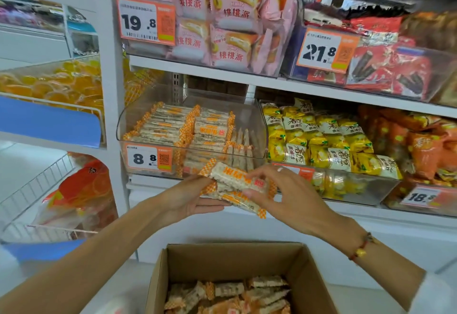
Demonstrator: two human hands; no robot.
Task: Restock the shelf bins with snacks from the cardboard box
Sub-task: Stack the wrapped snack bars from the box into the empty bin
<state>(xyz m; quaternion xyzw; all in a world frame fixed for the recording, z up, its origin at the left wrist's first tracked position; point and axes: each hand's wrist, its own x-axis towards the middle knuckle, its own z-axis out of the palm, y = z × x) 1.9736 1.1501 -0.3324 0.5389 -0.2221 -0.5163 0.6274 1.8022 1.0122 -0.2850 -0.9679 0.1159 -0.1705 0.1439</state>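
A small stack of white-and-orange snack bars (237,185) is held in front of the clear shelf bin (257,130). My left hand (190,200) lies palm up beneath the stack and supports it. My right hand (279,190) pinches the top bar from the right side. The bin, tagged 8.8, is partly filled with rows of the same bars. Below, the open cardboard box (314,279) holds several more of these bars, lying loose.
A neighbouring bin of yellow snack packs (329,140) stands to the right, with orange packs (425,145) beyond. The shelf above carries pink cake packs (222,17) and red packs (388,59). Wire baskets (49,182) and orange sweets (57,83) fill the left rack.
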